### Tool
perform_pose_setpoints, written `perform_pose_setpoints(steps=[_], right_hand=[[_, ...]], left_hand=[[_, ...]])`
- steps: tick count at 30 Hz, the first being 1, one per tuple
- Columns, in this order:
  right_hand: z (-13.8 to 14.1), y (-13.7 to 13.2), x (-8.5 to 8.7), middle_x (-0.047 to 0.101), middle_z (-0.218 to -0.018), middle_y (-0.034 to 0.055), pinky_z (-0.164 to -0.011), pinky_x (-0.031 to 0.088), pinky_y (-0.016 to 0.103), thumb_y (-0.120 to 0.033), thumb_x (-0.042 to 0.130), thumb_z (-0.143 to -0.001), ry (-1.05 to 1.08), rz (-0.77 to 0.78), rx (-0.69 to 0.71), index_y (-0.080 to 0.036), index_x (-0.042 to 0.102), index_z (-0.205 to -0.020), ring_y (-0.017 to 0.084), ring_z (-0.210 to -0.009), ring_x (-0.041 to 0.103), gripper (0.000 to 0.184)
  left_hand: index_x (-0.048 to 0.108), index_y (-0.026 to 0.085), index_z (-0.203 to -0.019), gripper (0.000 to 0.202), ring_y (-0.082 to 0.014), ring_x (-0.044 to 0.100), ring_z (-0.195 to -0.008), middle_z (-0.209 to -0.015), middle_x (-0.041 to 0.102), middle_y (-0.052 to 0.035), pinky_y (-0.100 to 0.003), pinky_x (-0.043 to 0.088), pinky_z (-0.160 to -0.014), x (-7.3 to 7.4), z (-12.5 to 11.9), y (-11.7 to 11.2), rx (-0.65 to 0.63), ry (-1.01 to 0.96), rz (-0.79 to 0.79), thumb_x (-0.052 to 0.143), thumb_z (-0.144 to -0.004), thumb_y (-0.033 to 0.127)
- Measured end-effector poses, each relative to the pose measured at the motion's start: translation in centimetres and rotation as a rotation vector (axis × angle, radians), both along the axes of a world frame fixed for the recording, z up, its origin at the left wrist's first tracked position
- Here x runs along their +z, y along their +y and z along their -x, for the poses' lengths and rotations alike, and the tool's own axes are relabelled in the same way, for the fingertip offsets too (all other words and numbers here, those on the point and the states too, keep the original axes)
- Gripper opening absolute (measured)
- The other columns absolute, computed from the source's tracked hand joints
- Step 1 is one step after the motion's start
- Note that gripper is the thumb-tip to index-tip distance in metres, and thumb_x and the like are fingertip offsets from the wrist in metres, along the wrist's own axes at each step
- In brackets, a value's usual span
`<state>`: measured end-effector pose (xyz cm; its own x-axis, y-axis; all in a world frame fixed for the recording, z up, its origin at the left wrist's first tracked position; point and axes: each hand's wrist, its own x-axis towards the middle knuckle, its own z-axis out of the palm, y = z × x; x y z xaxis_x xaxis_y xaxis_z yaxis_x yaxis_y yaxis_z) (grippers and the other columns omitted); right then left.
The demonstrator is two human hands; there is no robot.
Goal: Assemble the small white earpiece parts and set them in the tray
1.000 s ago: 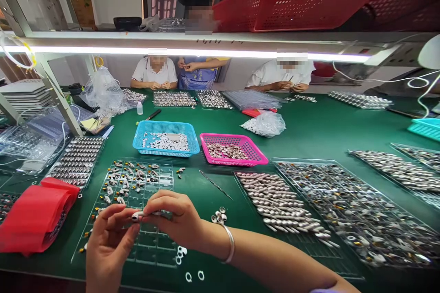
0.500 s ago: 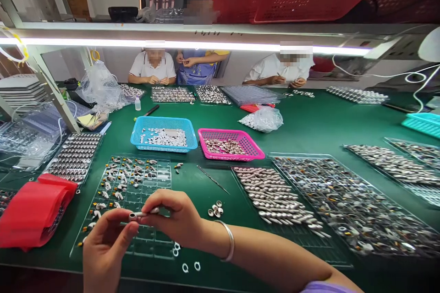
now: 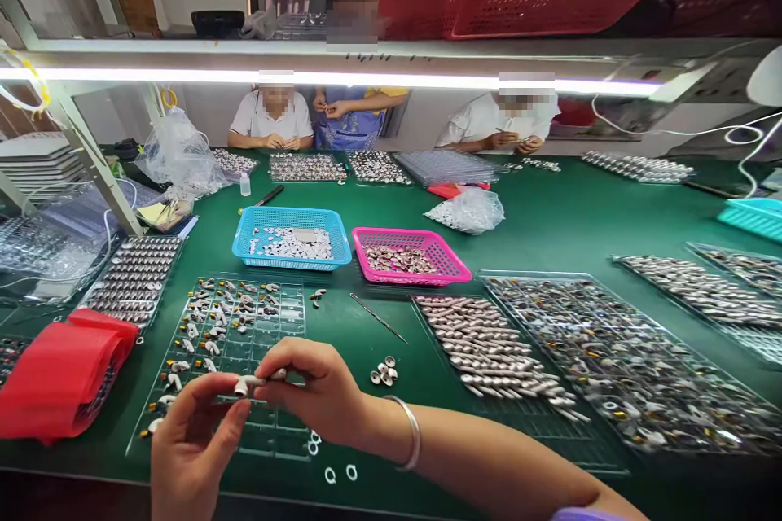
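My left hand (image 3: 192, 448) and my right hand (image 3: 314, 391) meet low in the view over a clear gridded tray (image 3: 229, 358). Between their pinched fingertips sits a small white and silver part (image 3: 253, 382), held at both ends. The tray's far cells hold several similar small parts; its near cells look bare. A few loose silver rings (image 3: 384, 373) lie just right of my right hand, and white rings (image 3: 339, 474) lie on the mat below it. A thin metal pick (image 3: 379, 318) rests beyond.
A blue basket (image 3: 292, 239) and a pink basket (image 3: 410, 256) of small parts stand mid-table. Trays of metal parts (image 3: 586, 358) fill the right. A red bag (image 3: 58, 374) lies at left. Three people work across the green table (image 3: 550, 220) under a lit shelf.
The small part has tipped slightly between my fingertips and my left hand's fingers shifted a little on it. The view dropped slightly since the earliest frame.
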<state>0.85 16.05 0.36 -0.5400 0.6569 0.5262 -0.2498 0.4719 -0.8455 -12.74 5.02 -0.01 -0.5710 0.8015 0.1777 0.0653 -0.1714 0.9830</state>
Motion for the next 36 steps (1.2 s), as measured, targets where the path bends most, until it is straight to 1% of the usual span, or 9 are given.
perform_pose_setpoints(steps=[5, 8, 13, 16, 21, 27, 30, 34, 36], right_hand=[[-0.5, -0.2, -0.1, 0.071, -0.074, 0.0053, -0.058, 0.054, 0.023, -0.024, 0.07, -0.086, 0.08, -0.214, -0.067, -0.018, 0.07, -0.086, 0.013, -0.064, 0.065, 0.006], [-0.8, -0.3, -0.2, 0.073, -0.079, 0.0068, -0.061, 0.056, 0.023, -0.019, 0.069, -0.087, 0.102, -0.291, -0.076, -0.018, 0.069, -0.09, 0.014, -0.069, 0.068, 0.003], [-1.3, -0.6, -0.3, 0.072, -0.078, 0.0067, -0.059, 0.056, 0.023, -0.024, 0.066, -0.089, 0.056, -0.259, -0.093, -0.019, 0.069, -0.089, 0.013, -0.066, 0.066, 0.006], [-1.5, -0.7, -0.3, 0.071, -0.075, 0.0059, -0.057, 0.055, 0.022, -0.027, 0.067, -0.089, 0.047, -0.255, -0.116, -0.018, 0.069, -0.088, 0.013, -0.063, 0.064, 0.009], [-1.9, -0.9, -0.5, 0.07, -0.076, 0.0065, -0.058, 0.055, 0.022, -0.024, 0.067, -0.089, 0.065, -0.27, -0.146, -0.018, 0.069, -0.091, 0.013, -0.064, 0.065, 0.007], [-2.9, -1.0, -1.5, 0.069, -0.074, 0.0054, -0.06, 0.055, 0.024, -0.026, 0.067, -0.088, 0.013, -0.165, -0.208, -0.019, 0.07, -0.089, 0.014, -0.066, 0.064, 0.009], [-3.4, -1.3, -2.0, 0.068, -0.075, 0.0051, -0.058, 0.054, 0.024, -0.029, 0.07, -0.086, 0.01, -0.041, -0.218, -0.019, 0.07, -0.086, 0.013, -0.063, 0.062, 0.01], [-3.8, -1.8, -2.7, 0.064, -0.076, 0.0039, -0.049, 0.051, 0.021, -0.034, 0.07, -0.084, 0.041, 0.163, -0.164, -0.018, 0.07, -0.084, 0.01, -0.053, 0.057, 0.016], [-4.0, -2.0, -2.9, 0.062, -0.076, 0.0033, -0.048, 0.051, 0.02, -0.036, 0.071, -0.083, 0.058, 0.221, -0.147, -0.017, 0.069, -0.084, 0.009, -0.053, 0.057, 0.019]], left_hand=[[0.072, 0.023, -0.09, 0.027, -0.0195, 0.075, -0.071, -0.084, 0.078, -0.0024, -0.021, 0.063, -0.065, -0.4, -0.1, 0.2, 0.013, -0.007, -0.012, 0.084, -0.066, 0.024], [0.07, 0.023, -0.093, 0.03, -0.0208, 0.076, -0.074, -0.085, 0.079, -0.003, -0.023, 0.063, -0.065, -0.3, -0.3, 0.3, -0.001, -0.028, -0.017, 0.084, -0.067, 0.025], [0.066, 0.023, -0.098, 0.033, -0.0242, 0.077, -0.081, -0.09, 0.08, -0.0051, -0.028, 0.065, -0.069, 0.1, -0.7, 0.2, -0.035, -0.024, 0.004, 0.083, -0.07, 0.027], [0.065, 0.025, -0.1, 0.033, -0.0231, 0.077, -0.083, -0.094, 0.08, -0.0043, -0.027, 0.064, -0.071, 0.1, -0.8, 0.1, -0.053, -0.016, -0.012, 0.081, -0.072, 0.026], [0.066, 0.026, -0.101, 0.031, -0.0208, 0.077, -0.083, -0.094, 0.08, -0.0021, -0.025, 0.064, -0.072, 0.1, -1.1, 0.2, -0.072, 0.037, -0.059, 0.079, -0.074, 0.021], [0.067, 0.026, -0.1, 0.032, -0.0207, 0.076, -0.079, -0.091, 0.079, -0.0009, -0.029, 0.065, -0.07, 0.2, -2.6, 0.7, -0.04, 0.09, -0.089, 0.08, -0.072, 0.019], [0.067, 0.027, -0.102, 0.036, -0.0194, 0.076, -0.078, -0.092, 0.079, 0.0, -0.028, 0.065, -0.069, 0.1, -3.3, 1.0, -0.092, 0.117, -0.122, 0.08, -0.071, 0.015], [0.067, 0.029, -0.104, 0.039, -0.0172, 0.075, -0.077, -0.093, 0.079, 0.0014, -0.024, 0.064, -0.067, -0.3, -3.9, 1.2, -0.136, 0.151, -0.149, 0.078, -0.072, 0.011], [0.067, 0.029, -0.104, 0.039, -0.0172, 0.075, -0.076, -0.092, 0.079, 0.0013, -0.024, 0.064, -0.066, -0.3, -4.1, 1.3, -0.141, 0.157, -0.157, 0.078, -0.072, 0.011]])
